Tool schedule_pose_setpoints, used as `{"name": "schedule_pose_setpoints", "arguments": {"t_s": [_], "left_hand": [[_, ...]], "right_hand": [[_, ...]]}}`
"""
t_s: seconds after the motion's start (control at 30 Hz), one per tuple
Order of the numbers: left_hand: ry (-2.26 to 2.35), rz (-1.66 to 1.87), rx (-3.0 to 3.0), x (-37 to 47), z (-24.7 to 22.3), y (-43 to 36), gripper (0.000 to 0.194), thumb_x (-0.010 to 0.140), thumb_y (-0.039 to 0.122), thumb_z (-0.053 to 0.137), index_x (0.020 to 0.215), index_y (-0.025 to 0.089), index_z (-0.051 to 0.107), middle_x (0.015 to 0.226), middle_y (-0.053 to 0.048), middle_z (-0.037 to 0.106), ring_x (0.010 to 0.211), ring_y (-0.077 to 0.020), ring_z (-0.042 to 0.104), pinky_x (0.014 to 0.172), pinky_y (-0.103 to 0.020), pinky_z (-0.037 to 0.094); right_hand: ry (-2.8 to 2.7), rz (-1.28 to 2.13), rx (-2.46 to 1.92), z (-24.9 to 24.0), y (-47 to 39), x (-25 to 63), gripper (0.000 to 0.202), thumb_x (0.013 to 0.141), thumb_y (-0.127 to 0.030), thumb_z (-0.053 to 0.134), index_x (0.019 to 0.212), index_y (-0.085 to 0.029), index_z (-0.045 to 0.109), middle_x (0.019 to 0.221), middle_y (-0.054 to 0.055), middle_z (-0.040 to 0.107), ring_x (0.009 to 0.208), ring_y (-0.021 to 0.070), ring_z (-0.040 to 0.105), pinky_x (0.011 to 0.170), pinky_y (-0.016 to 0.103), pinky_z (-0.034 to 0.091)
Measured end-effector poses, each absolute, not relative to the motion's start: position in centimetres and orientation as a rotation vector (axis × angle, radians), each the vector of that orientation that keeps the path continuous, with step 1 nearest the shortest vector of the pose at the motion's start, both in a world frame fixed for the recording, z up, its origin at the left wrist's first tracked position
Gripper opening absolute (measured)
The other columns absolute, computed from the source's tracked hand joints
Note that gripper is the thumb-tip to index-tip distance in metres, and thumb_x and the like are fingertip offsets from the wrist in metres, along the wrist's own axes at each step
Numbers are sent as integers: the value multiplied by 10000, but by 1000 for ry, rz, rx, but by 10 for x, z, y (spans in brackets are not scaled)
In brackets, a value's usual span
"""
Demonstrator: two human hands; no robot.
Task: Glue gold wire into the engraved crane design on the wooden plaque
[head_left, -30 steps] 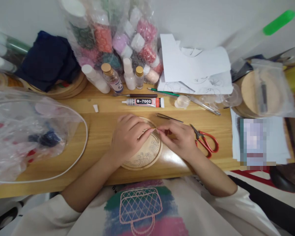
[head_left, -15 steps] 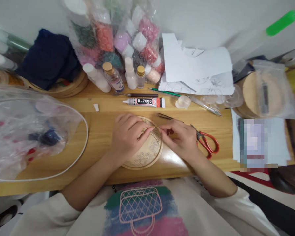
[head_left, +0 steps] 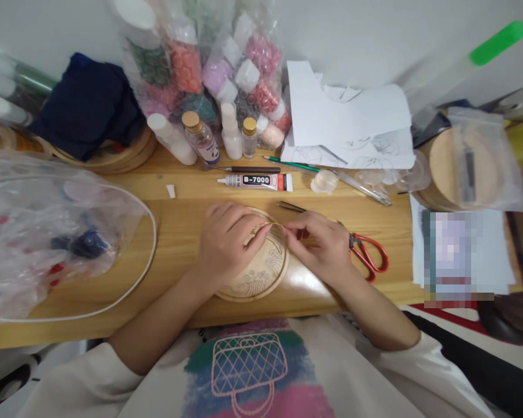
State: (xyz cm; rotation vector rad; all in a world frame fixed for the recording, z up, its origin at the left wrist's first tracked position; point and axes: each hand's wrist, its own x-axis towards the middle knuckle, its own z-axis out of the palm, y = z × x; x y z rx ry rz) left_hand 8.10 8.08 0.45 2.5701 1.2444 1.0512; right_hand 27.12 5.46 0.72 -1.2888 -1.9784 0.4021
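A thin gold-coloured wire (head_left: 271,223) is stretched between my two hands. My left hand (head_left: 229,241) pinches its left part between thumb and fingers. At the wire's right end, my right hand (head_left: 320,241) has thumb and forefinger pressed together on it. Below them lies a round wooden disc (head_left: 261,270) with wave line drawings, its left part covered by my left hand. Pointed tweezers (head_left: 291,206) lie just behind my right hand, partly hidden by it. Red-handled pliers (head_left: 370,255) rest to the right of that hand, their head partly covered.
A B-7000 glue tube (head_left: 257,181) and a dark-handled tool (head_left: 255,169) lie behind the disc. Small bottles (head_left: 207,142) stand farther back. A plastic bag (head_left: 47,232) is at left. Papers (head_left: 348,116), a pencil (head_left: 294,164) and a phone-like blurred object (head_left: 451,252) are at right.
The hands have barely moved. A little more of the gold-coloured wire shows between my fingertips, and it bows slightly upward.
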Motion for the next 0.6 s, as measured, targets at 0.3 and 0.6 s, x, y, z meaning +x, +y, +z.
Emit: {"name": "schedule_pose_setpoints", "arguments": {"t_s": [0.3,0.6], "left_hand": [[1214,1051,2544,80,3,80,63,878,171,621,857,210,576,800,-9,665,762,-173,605,720,-343,444],[1190,1101,2542,81,2,82,60,871,181,615,831,203,576,782,1,645,750,-162,593,720,-331,441]], "right_hand": [[-1968,418,-1278,7,54,271,79,859,-140,605,802,-193,621,639,-18,621,552,85,555,528,193,443],[-1993,370,-1252,6,55,271,74,855,-134,615,792,-172,620,634,-9,629,554,90,566,536,195,445]]}}
